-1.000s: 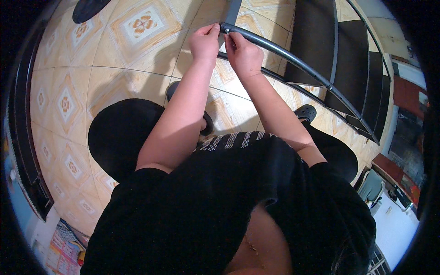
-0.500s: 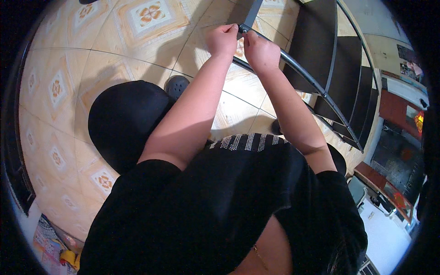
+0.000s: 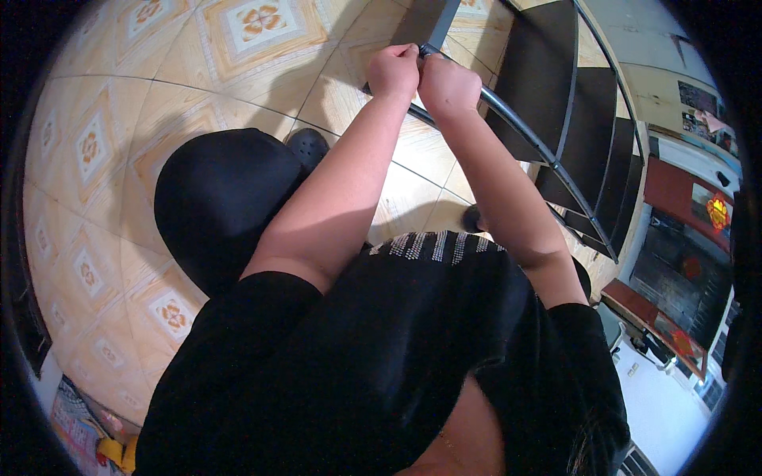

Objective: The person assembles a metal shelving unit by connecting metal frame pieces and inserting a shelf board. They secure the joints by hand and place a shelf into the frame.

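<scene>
A black metal tube (image 3: 520, 125) of a shelf rack slants from the upper middle down to the right. At its upper end, beside a dark board (image 3: 441, 24), both my hands meet. My left hand (image 3: 394, 71) is closed, with thumb and forefinger pinching at the tube's end. Close against it, my right hand (image 3: 449, 86) is curled with the knuckles up, over the same joint. Whatever sits between its fingers is hidden. Dark shelf boards (image 3: 532, 75) of the rack stand to the right of my hands.
Patterned floor tiles (image 3: 262, 24) spread under the rack. My black-clad knee (image 3: 226, 202) and a dark clog (image 3: 307, 147) are left of my forearms. Off to the right are a white surface (image 3: 655, 389) and a red-brown framed dark panel (image 3: 683, 254).
My right hand has turned and come closer to my left hand, covering the small metal bolt visible before at the tube's end. The view has shifted slightly.
</scene>
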`<state>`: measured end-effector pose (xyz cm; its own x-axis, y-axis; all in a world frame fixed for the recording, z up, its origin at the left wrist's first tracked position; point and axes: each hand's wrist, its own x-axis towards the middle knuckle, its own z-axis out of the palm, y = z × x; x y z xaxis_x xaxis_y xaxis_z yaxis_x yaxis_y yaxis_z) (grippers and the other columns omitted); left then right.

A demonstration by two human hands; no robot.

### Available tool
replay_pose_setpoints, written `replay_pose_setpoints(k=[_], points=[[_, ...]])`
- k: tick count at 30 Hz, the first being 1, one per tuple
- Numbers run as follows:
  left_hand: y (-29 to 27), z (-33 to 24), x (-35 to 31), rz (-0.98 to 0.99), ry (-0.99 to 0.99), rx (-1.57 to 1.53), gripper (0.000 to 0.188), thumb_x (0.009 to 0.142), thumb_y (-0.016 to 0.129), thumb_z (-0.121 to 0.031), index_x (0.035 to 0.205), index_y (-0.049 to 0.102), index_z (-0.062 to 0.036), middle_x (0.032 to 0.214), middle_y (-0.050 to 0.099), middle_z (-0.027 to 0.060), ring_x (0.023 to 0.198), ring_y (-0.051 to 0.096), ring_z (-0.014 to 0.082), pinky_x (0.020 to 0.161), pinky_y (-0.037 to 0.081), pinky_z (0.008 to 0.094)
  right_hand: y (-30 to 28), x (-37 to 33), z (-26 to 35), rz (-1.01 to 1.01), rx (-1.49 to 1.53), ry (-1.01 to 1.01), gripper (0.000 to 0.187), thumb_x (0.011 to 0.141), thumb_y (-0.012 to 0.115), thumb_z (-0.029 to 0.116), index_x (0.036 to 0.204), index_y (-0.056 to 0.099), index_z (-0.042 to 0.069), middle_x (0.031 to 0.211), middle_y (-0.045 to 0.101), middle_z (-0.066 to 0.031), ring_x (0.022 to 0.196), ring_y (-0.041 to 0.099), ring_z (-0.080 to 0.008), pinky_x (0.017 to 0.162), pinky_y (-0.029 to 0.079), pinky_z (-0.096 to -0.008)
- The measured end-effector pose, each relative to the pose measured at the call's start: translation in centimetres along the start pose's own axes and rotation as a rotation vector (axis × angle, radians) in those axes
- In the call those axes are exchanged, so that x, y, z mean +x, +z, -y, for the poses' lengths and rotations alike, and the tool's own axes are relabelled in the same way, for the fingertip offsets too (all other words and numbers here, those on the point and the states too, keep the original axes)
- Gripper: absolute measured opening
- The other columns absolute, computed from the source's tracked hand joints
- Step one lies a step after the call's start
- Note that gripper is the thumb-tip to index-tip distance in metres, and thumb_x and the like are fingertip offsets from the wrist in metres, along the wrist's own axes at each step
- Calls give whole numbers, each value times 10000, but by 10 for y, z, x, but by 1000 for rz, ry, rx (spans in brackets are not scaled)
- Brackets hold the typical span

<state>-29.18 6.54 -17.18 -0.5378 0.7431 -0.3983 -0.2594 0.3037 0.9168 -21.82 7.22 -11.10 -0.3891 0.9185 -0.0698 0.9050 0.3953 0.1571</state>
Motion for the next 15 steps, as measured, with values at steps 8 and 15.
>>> replay_pose_setpoints(k=[8, 15], points=[[0, 7, 0, 9, 52, -11, 256, 848, 661, -235, 1007, 706, -40, 883, 708, 92, 771, 642, 188, 729, 488, 317, 18, 0, 11, -140, 333, 275, 358, 887, 493, 327, 755, 683, 54, 741, 665, -178, 703, 660, -356, 647, 529, -439], [-2, 16, -1, -5, -229, 106, 329, 895, 538, -332, 867, 690, -41, 793, 685, 114, 736, 658, 225, 665, 495, 353, 20, 2, 12, -151, 531, 357, 374, 895, 490, 327, 800, 675, 15, 784, 651, -220, 766, 633, -401, 732, 511, -452]])
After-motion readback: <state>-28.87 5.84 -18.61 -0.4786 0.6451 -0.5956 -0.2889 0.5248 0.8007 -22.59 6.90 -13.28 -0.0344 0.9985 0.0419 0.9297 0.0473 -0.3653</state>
